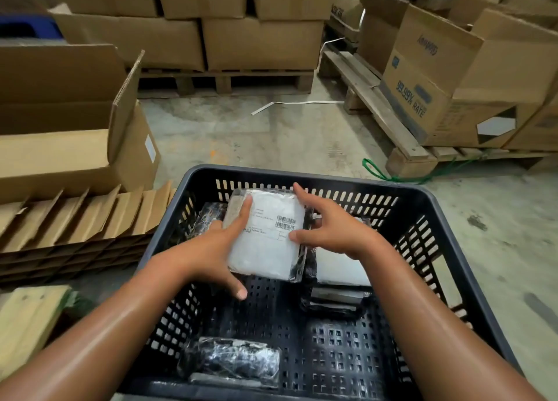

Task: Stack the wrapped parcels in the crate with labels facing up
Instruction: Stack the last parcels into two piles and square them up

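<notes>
A dark grey perforated crate (pixel 428 201) fills the lower middle of the head view. Both hands hold a wrapped parcel (pixel 265 249) over its far half, white label with barcode facing up. My left hand (pixel 214 249) grips its left edge, fingers on top. My right hand (pixel 329 228) grips its right edge. A small stack of parcels (pixel 341 274) lies to its right, the top one white side up. Another dark parcel (pixel 208 213) shows at the far left, partly hidden. A black wrapped parcel (pixel 232 361) lies near the front wall.
An open cardboard box (pixel 75 147) and a stack of flattened cartons (pixel 75 219) stand left of the crate. Wooden pallets with boxes (pixel 437 77) line the back and right. A green strap (pixel 380 171) and white strap (pixel 296 103) lie on the concrete floor.
</notes>
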Demonstrator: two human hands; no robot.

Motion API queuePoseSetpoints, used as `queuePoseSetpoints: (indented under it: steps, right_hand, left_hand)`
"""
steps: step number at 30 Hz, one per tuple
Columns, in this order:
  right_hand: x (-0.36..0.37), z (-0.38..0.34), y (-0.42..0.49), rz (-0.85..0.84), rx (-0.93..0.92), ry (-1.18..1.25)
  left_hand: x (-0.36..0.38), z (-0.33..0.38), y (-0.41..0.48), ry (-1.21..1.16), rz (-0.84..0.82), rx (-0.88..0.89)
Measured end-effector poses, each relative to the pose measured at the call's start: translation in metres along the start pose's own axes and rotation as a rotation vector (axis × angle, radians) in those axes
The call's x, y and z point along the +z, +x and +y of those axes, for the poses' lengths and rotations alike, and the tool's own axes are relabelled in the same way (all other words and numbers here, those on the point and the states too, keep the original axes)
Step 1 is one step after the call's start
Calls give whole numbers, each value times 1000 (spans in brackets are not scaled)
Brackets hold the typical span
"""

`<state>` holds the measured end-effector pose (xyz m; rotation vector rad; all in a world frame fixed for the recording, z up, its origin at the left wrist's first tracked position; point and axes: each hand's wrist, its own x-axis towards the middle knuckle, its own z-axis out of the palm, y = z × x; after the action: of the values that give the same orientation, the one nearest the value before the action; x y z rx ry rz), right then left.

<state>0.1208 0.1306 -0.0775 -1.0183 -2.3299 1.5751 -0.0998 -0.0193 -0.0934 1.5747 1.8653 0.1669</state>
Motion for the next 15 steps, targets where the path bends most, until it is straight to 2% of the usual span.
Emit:
queuePoseSetpoints:
  steps: [3, 9, 12, 15]
  right_hand:
    - [17, -5, 3, -42, 104, -342]
    - [44, 1, 5, -127, 56, -535]
    - [51, 7, 7, -72, 12, -642]
    - [52, 10, 9, 32, -31, -863]
  left_hand:
    - [20, 6, 3, 245, 101, -1]
    - [17, 5, 8, 214, 82, -66]
    - [23, 7, 10, 252, 96, -122]
    - [27, 6, 13, 301, 124, -131]
